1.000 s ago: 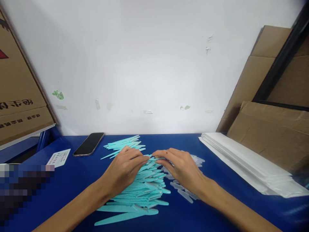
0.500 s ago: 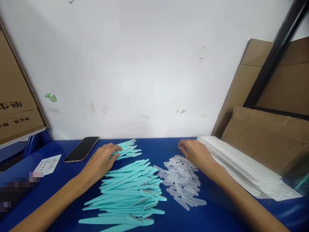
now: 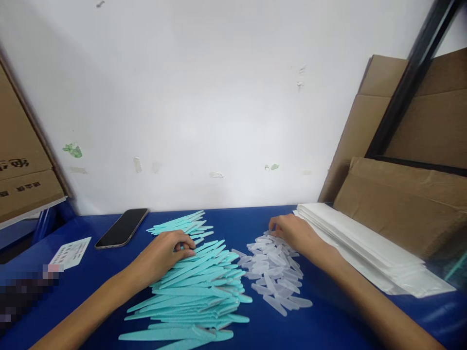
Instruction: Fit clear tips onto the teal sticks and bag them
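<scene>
The left hand (image 3: 166, 256) has shifted from the smaller teal bunch (image 3: 175, 225) to the upper edge of the main pile of teal tapered strips (image 3: 199, 294), while the right hand (image 3: 292, 232) has dipped to the far edge of the frosted plastic pieces (image 3: 273, 272). So each hand is now at its own pile. Both grips look narrow, fingers curled; I can't tell whether either pinches anything. The strips lie overlapping on the blue table (image 3: 339, 316), long, pointed, some showing greyish edges.
</scene>
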{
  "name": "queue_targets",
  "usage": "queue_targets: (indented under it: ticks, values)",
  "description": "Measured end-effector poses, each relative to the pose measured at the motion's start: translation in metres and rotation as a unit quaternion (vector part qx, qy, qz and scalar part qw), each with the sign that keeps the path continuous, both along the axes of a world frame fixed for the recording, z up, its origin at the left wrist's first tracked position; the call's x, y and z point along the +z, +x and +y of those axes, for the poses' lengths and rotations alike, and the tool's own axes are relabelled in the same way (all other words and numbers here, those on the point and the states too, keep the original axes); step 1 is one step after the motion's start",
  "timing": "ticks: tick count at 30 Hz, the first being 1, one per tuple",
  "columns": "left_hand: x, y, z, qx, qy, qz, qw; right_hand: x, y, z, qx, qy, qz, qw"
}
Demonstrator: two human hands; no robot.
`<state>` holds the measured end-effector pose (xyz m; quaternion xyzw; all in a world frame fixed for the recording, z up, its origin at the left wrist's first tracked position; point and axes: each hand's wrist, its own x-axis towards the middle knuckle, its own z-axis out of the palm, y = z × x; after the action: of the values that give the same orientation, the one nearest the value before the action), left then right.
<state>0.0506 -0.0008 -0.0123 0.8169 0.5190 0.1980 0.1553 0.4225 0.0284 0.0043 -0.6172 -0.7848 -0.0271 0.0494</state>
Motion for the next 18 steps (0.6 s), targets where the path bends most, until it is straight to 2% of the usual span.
queue_targets:
  ticks: [9, 18]
  values:
    - [-0.002, -0.003, 0.004, 0.029, 0.006, 0.02, 0.999, -0.01, -0.003, 0.01, 0.015, -0.006, -0.015, 1.0]
    - [-0.006, -0.015, 0.007, 0.03, -0.004, 0.027, 0.999, -0.011, -0.008, 0.003, 0.032, 0.018, -0.058, 0.998]
